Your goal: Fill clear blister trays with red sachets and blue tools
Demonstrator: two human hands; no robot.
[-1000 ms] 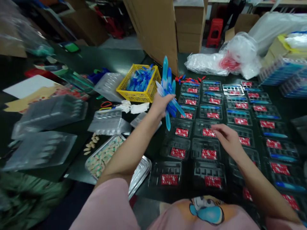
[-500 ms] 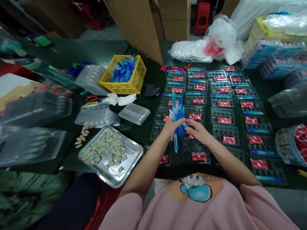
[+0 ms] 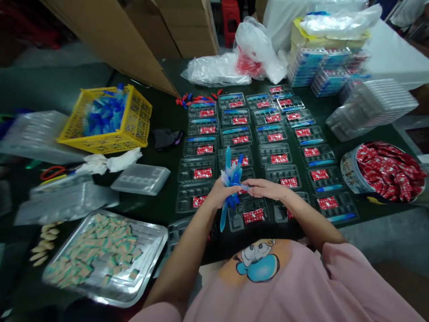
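My left hand (image 3: 218,193) is closed around a bunch of slim, pen-shaped plastic pieces (image 3: 228,163) in blue and light blue, which stick out above and below the fist. My right hand (image 3: 266,188) pinches the end of one blue pen-shaped piece (image 3: 244,187) at the bunch's side. Both hands are above rows of clear blister trays (image 3: 187,167). Red-and-white packets (image 3: 203,173) lie in the trays. Many of the farther and right-hand trays also hold a blue piece (image 3: 321,163) along one edge.
Left stand a yellow basket (image 3: 142,118) of blue pieces and a metal tray (image 3: 147,250) with small tan-and-green blocks. A tub (image 3: 350,172) of red packets and stacked clear trays (image 3: 372,107) are at right. Plastic bags (image 3: 214,69) and a cardboard box (image 3: 134,49) lie behind.
My view has turned right, so the table's things appear farther left. My right hand has drawn slightly away from the bunch, with one blue piece now showing between its fingers.
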